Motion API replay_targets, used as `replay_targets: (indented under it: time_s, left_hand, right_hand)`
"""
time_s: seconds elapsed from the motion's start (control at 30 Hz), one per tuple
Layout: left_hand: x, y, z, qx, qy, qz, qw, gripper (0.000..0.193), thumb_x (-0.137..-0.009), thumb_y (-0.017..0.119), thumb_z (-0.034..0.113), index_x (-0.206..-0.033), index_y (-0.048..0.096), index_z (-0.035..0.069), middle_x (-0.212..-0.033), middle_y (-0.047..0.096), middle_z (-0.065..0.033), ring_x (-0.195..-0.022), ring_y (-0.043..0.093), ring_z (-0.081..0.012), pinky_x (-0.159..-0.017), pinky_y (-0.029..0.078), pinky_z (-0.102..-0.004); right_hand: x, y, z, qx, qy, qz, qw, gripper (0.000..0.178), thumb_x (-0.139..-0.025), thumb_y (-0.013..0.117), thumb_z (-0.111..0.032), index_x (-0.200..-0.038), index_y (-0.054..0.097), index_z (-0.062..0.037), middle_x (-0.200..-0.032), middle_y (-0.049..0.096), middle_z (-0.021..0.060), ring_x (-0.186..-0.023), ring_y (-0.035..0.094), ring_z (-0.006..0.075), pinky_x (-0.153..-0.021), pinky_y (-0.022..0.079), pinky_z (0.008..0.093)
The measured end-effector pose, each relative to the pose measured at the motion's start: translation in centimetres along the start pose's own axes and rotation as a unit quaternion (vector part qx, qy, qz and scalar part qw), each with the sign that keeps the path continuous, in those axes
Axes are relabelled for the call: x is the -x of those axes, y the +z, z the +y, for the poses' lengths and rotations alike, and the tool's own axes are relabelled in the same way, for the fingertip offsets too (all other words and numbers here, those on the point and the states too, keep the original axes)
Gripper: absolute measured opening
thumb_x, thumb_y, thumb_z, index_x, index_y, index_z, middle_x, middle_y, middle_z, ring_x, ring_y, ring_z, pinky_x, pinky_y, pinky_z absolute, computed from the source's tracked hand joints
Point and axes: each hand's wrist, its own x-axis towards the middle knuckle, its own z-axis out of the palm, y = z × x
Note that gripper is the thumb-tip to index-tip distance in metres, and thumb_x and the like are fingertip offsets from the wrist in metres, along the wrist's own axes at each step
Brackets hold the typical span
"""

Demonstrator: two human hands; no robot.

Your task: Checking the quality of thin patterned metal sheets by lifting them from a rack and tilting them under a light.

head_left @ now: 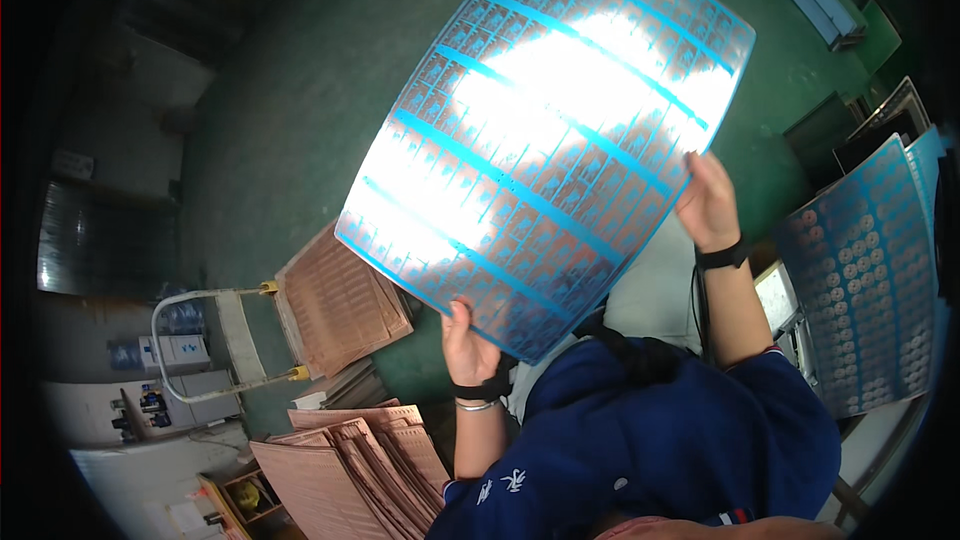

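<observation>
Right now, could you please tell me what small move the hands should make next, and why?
I would probably tilt the blue-and-copper sheet slightly: bright glare washes out much of its pattern, while the left hand and right hand both hold it by its edges.

- Left hand [467,350]: gripping; thumb uppermost, remaining fingers largely hidden.
- Right hand [708,205]: gripping; extended farther forward than the left, digits partly hidden.
- Left forearm [480,440]: bare, pointing forward.
- Right forearm [742,315]: bare, slanting forward and inward.
</observation>
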Motion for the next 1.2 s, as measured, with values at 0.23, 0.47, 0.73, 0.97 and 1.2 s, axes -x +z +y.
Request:
replay_targets:
  time_s: [0.23, 0.47, 0.73, 0.97, 1.2]
  left_hand:
    - [0.1, -4.4, 3.7, -0.070, 0.035, 0.066, 0.995, 0.017, -0.089, 0.055, 0.018, -0.104, 0.053, 0.009, -0.085, 0.057, 0.0046, -0.084, 0.054, -0.0043, -0.079, 0.046, -0.0253]
    - [0.1, -6.6, 5.6, -0.131, 0.041, 0.112, 0.984, 0.036, -0.090, 0.053, 0.028, -0.118, 0.046, 0.006, -0.106, 0.055, -0.0031, -0.097, 0.054, -0.0157, -0.084, 0.045, -0.0330]
    - [-0.3, -7.2, 5.5, -0.127, 0.033, 0.164, 0.978, 0.018, -0.089, 0.055, 0.034, -0.091, 0.054, 0.015, -0.072, 0.050, 0.0075, -0.060, 0.047, -0.0030, -0.054, 0.042, -0.0195]
    - [-0.4, -8.7, 5.9, -0.151, 0.044, 0.210, 0.965, 0.019, -0.088, 0.057, 0.036, -0.089, 0.056, 0.016, -0.069, 0.047, 0.0096, -0.055, 0.042, -0.0008, -0.048, 0.034, -0.0149]
    - [0.0, -6.2, 6.0, -0.207, 0.116, 0.300, 0.924, 0.025, -0.088, 0.054, 0.043, -0.086, 0.056, 0.019, -0.060, 0.041, 0.0097, -0.045, 0.033, -0.0013, -0.038, 0.025, -0.0171]
  right_hand:
    - [-1.0, -4.2, -5.9, -0.004, -0.149, 0.084, 0.985, 0.039, -0.095, 0.039, -0.014, -0.129, 0.035, 0.0054, -0.126, 0.047, 0.0138, -0.114, 0.048, 0.0202, -0.096, 0.042, 0.0346]
    - [-0.3, -2.3, -6.8, 0.078, -0.159, 0.104, 0.979, 0.044, -0.095, 0.039, -0.019, -0.129, 0.034, 0.0087, -0.126, 0.047, 0.0175, -0.112, 0.051, 0.0197, -0.092, 0.045, 0.0308]
    - [0.1, -1.4, -6.7, 0.107, -0.143, 0.078, 0.981, 0.045, -0.095, 0.040, -0.022, -0.127, 0.038, 0.0094, -0.119, 0.053, 0.0157, -0.102, 0.057, 0.0168, -0.084, 0.050, 0.0283]
    - [0.3, -1.2, -6.6, 0.110, -0.141, 0.077, 0.981, 0.044, -0.095, 0.039, -0.022, -0.127, 0.038, 0.0094, -0.121, 0.052, 0.0165, -0.103, 0.056, 0.0169, -0.085, 0.049, 0.0289]
    - [1.3, -3.2, -9.1, 0.246, -0.064, 0.054, 0.966, 0.042, -0.095, 0.041, -0.025, -0.124, 0.046, 0.0055, -0.088, 0.062, 0.0070, -0.075, 0.057, 0.0082, -0.064, 0.043, 0.0183]
